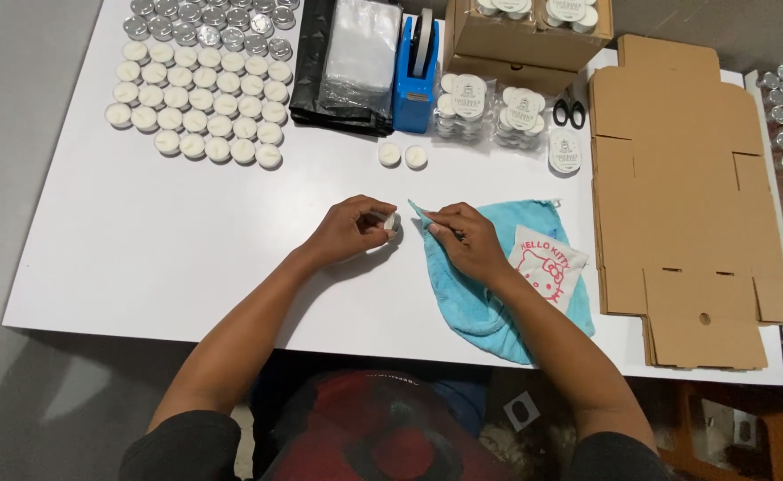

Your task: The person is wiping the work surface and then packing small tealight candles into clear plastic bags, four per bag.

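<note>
Fingers: left hand (348, 230) pinches 1 tealight (391, 222) | right hand (467, 239) grips 1 blue cloth (489, 303) | 2 loose tealights (403, 156)

We count two hands (348, 230), two loose candles (403, 156) mid-table, one blue cloth (489, 303), one tape dispenser (414, 76), one pair of scissors (569, 111), and one held candle (390, 223).

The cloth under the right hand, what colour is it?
Light blue cloth, with a white patch printed in red; seen from the head view.
</note>
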